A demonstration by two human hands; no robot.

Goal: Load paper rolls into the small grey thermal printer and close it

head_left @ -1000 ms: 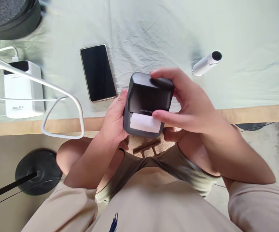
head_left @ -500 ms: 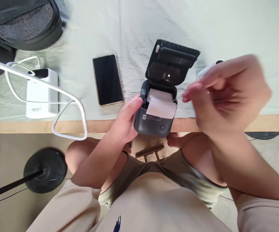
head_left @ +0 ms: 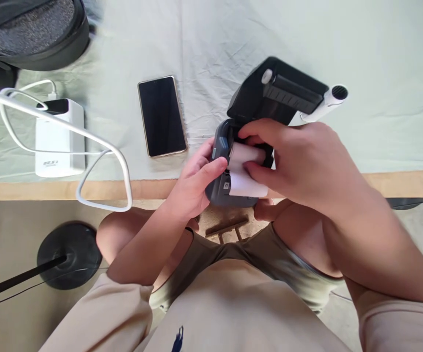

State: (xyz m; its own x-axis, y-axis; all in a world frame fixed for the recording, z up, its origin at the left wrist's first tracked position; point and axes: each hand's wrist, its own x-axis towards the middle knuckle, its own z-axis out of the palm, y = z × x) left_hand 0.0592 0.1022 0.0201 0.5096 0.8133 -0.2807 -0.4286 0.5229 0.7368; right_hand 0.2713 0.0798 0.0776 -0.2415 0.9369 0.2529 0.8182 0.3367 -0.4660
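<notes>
My left hand (head_left: pixel 200 181) is closed around the left side of a small black label printer (head_left: pixel 218 193), its thumb resting on the rim. The printer's lid (head_left: pixel 255 93) stands open, tilted back over the table, with a roller along its edge. Inside lies a white paper roll (head_left: pixel 244 152), its loose end hanging over the printer's front. My right hand (head_left: pixel 299 161) reaches in from the right, and its thumb and fingers grip the paper roll; part of the roll is hidden by them. Beyond the lid's right corner lies a white cylinder (head_left: pixel 324 105) with a dark end.
A black-screened phone (head_left: pixel 163 117) lies left of the printer on the cloth-covered table (head_left: pixel 204 39). Further left are a white power bank (head_left: pixel 59 146) and its white cable (head_left: pixel 123 171), which loops over the table edge. A black bag (head_left: pixel 42 49) fills the far left corner.
My right hand has come left and down from beside the printer into its compartment, onto the paper roll. The printer has turned slightly, its lid now leaning further right.
</notes>
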